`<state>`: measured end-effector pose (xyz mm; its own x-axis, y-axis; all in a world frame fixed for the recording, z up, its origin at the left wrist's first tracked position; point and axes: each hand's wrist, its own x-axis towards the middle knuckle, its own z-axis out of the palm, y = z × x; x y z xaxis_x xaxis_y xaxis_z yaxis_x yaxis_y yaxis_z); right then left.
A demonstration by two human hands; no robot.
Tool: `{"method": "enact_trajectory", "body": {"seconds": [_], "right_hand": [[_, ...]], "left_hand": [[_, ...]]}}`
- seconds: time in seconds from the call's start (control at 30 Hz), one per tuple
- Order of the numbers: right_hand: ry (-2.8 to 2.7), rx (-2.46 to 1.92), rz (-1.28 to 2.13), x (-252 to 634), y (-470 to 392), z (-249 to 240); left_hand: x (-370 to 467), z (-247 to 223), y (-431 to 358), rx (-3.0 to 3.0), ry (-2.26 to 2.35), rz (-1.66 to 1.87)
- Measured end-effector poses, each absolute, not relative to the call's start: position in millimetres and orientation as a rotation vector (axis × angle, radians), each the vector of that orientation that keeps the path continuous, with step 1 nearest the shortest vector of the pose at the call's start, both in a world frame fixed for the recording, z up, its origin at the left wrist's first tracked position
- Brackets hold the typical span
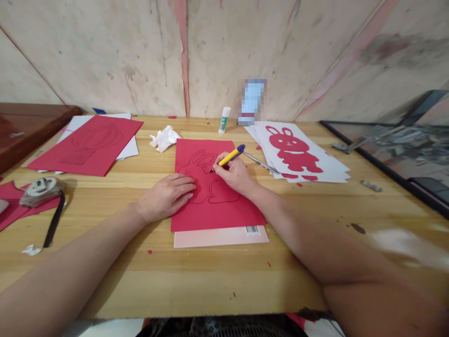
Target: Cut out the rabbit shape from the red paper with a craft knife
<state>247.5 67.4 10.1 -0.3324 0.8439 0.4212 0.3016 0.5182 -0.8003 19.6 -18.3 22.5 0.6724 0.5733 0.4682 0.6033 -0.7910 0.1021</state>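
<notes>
A sheet of red paper (206,217) bears a rabbit outline in dark ink, its ears pointing up and its rounded tail end at the right. Beneath its near edge a pale pink booklet (210,238) with a barcode sticks out. My left hand (167,195) lies flat on the paper's left side, fingers stretched over the rabbit's front. With my right hand (231,173) I grip a yellow pen (229,156) with a blue end, its tip on the paper just below the ears.
Behind the paper are a crumpled tissue (164,139), a glue stick (224,120) and a leaning phone (251,101). White sheets with a red rabbit cut-out (289,145) lie right, near metal tweezers or scissors (261,164). Left are another red sheet (87,145) and a tape measure (42,191).
</notes>
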Motion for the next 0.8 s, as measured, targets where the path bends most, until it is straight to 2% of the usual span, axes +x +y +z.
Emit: {"method": "enact_trajectory", "body": {"seconds": [0.8], "right_hand": [[-1.817, -1.000, 0.782, 247.8, 66.9, 13.3]], "left_hand": [[20.9, 26.3, -19.6, -2.795, -0.986, -0.741]]}}
